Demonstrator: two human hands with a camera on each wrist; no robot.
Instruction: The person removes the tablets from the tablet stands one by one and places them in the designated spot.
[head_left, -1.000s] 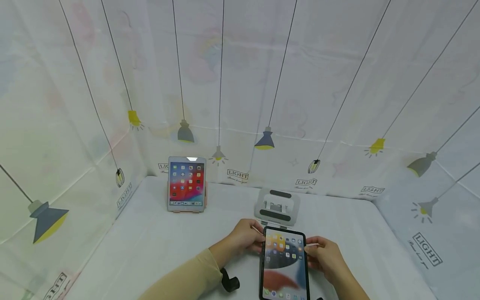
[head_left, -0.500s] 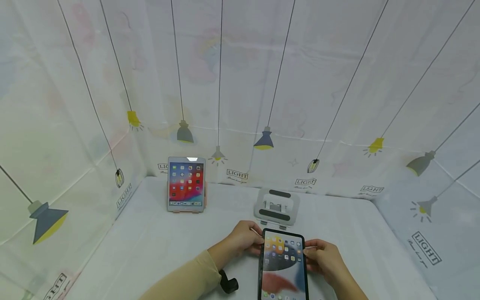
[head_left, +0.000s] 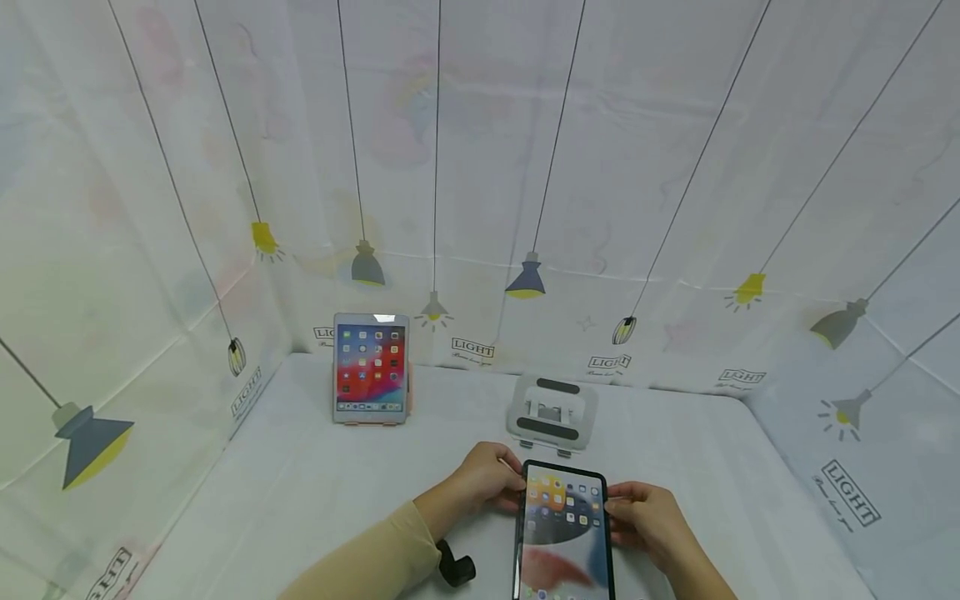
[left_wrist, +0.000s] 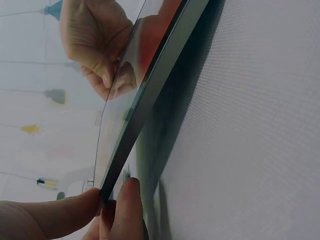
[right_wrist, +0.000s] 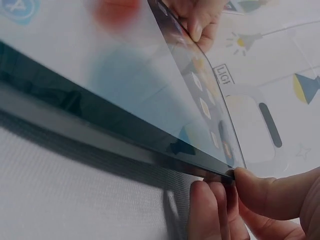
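Note:
A black-edged tablet [head_left: 564, 529] with its screen lit is at the lower middle of the head view, its bottom edge near the frame's border. My left hand [head_left: 487, 475] pinches its left edge close to the top corner, thumb above and fingers beneath. On the opposite edge my right hand [head_left: 647, 521] pinches likewise. Both wrist views show the tablet's far end raised off the white cloth, with shadow under it. Just beyond it stands a grey tablet stand [head_left: 552, 414] with dark pads and two small lips at its front.
A white tablet [head_left: 371, 367] with a lit screen leans on a pinkish stand at the back left. A small black object [head_left: 455, 565] lies beside my left forearm. Lamp-printed cloth walls [head_left: 480, 192] enclose the white table [head_left: 315, 483] on the back and sides.
Both hands have drawn the black-edged tablet slightly toward me, so a small gap now shows between its top edge and the grey stand. The head view has shifted slightly.

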